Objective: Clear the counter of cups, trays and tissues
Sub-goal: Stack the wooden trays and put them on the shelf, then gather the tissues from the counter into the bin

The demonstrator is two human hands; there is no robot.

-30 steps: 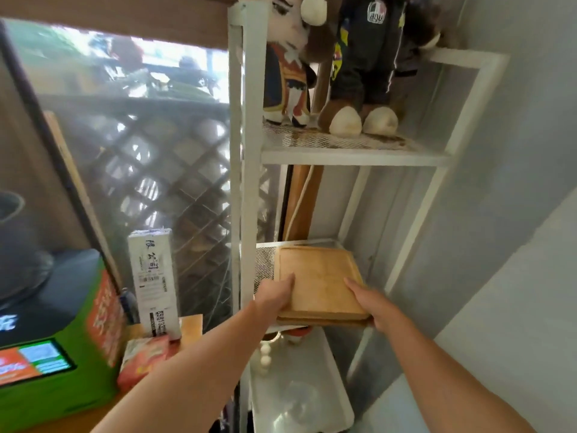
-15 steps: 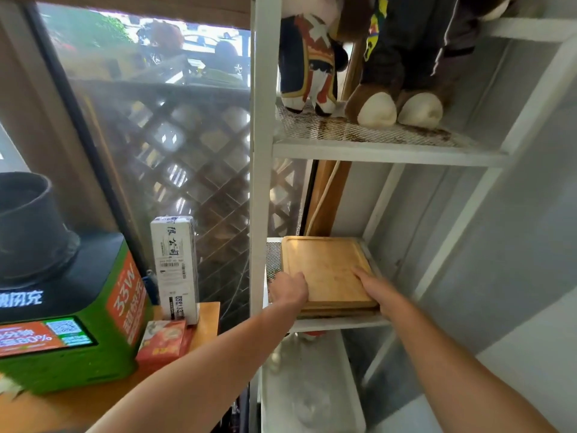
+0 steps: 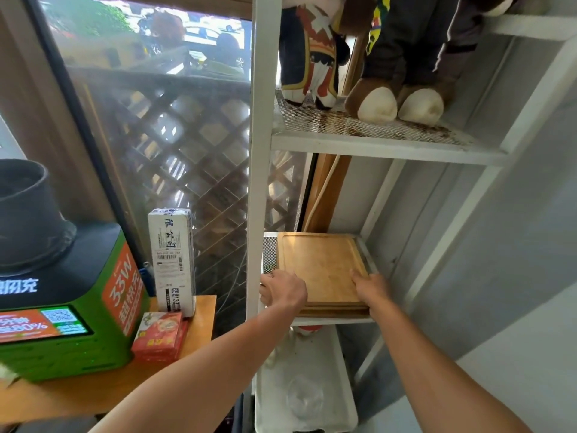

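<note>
Head view: your left hand [image 3: 282, 293] grips the near left corner of the wooden trays [image 3: 323, 270], fingers curled around the edge. Your right hand [image 3: 370, 290] presses flat on the near right corner. These stacked trays lie on the middle shelf [image 3: 337, 321] of the white rack, below the plush toys [image 3: 393, 98].
</note>
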